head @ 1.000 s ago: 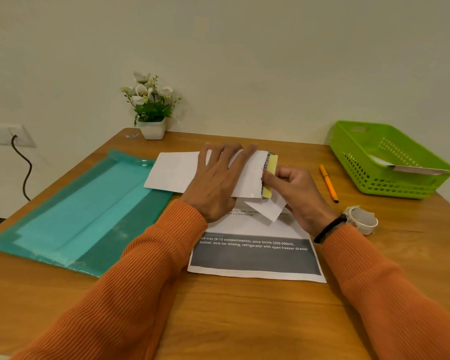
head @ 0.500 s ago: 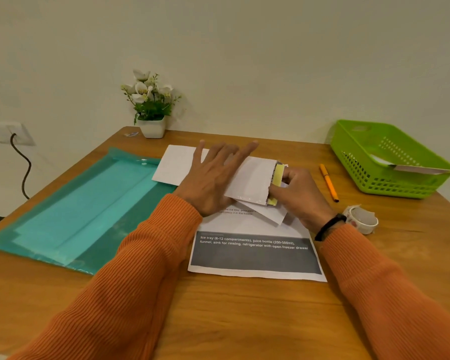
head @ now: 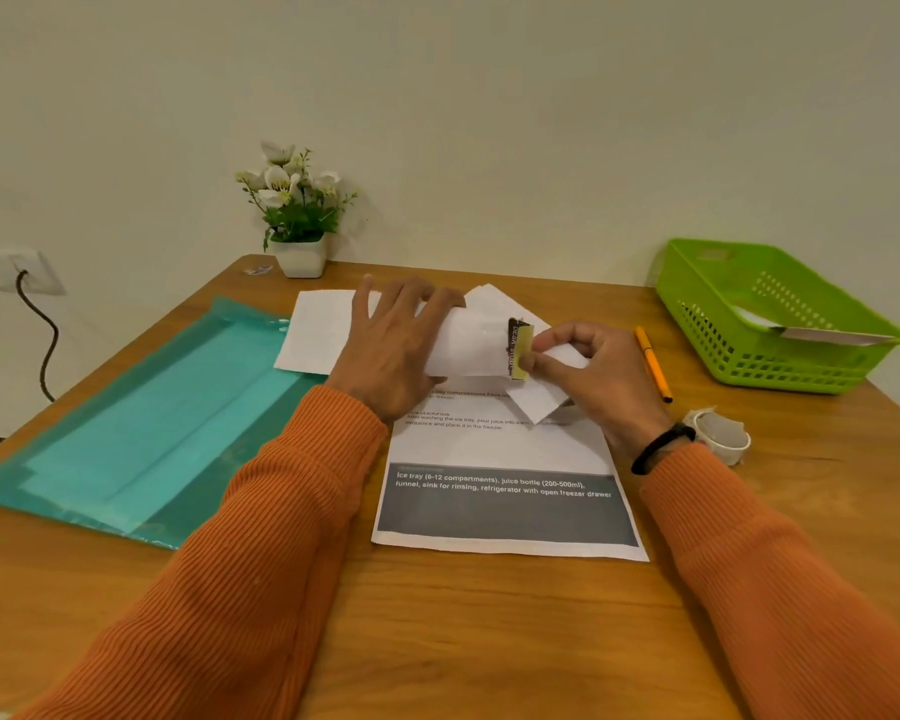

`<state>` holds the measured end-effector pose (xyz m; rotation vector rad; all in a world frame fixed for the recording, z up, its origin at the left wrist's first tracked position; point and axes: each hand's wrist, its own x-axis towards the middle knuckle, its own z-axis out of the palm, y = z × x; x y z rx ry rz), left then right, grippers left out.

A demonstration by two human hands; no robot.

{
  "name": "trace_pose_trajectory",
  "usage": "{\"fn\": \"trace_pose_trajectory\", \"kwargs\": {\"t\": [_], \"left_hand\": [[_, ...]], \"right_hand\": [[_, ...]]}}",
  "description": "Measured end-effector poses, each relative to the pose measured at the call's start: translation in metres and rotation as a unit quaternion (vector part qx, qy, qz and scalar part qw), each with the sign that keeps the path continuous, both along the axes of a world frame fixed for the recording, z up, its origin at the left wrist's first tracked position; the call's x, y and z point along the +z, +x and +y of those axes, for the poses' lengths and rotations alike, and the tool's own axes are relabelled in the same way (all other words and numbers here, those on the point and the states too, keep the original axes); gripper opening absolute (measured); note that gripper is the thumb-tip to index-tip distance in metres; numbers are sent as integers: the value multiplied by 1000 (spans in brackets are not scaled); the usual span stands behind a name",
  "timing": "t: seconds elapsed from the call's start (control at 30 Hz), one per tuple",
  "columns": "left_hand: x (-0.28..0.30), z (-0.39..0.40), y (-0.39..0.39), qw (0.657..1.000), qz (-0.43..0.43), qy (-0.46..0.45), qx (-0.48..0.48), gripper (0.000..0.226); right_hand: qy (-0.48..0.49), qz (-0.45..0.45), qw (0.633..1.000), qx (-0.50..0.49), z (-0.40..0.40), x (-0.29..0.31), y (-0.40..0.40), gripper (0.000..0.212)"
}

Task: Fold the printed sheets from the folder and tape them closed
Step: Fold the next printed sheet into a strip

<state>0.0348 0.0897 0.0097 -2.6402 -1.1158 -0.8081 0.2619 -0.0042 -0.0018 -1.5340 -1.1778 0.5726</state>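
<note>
A folded white sheet (head: 471, 348) is lifted slightly off the table, with my left hand (head: 393, 350) gripping its left part. My right hand (head: 588, 374) pinches its right end, where a yellow and dark printed strip (head: 519, 350) shows. A loose white flap (head: 536, 400) hangs below my right fingers. Under both hands lies a flat printed sheet (head: 505, 501) with a dark grey text band. The teal folder (head: 141, 418) lies flat at the left. A roll of clear tape (head: 720, 433) sits beside my right wrist.
A green plastic basket (head: 723, 335) holding a white paper stands at the back right. An orange pen (head: 653, 363) lies between it and my right hand. A small potted flower (head: 297, 215) stands by the wall. Another white sheet (head: 318, 330) lies behind my left hand.
The folded sheet has come up off the table and curled in my left hand. My right hand shifted right and now pinches its end; a back flap has sprung up.
</note>
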Motion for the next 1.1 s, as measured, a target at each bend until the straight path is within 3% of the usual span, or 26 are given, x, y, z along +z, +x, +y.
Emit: {"fn": "trace_pose_trajectory", "kwargs": {"t": [0.07, 0.2, 0.33, 0.5, 0.7, 0.9, 1.1], "left_hand": [[0, -1, 1, 1000, -21, -4, 21, 81], [0, 1, -2, 995, -76, 40, 58, 82], [2, 2, -7, 987, -110, 43, 106, 88], [-2, 5, -12, 981, -125, 27, 149, 92], [-5, 10, -15, 978, -133, 23, 159, 94], [-7, 14, -16, 979, -127, 18, 155, 93], [-5, 11, -15, 978, -137, 16, 153, 93]], "right_hand": [[0, -14, 1000, -8, -1, 0, 2, 23], [5, -235, 970, -65, -5, 3, 5, 55], [82, -301, 936, -160, -6, 6, 8, 32], [162, -125, 963, -175, -4, 16, 25, 22], [131, 24, 985, -113, -6, 22, 42, 23], [64, 22, 998, -3, -12, 21, 51, 19], [5, -52, 998, -17, -13, 19, 54, 17]]}}
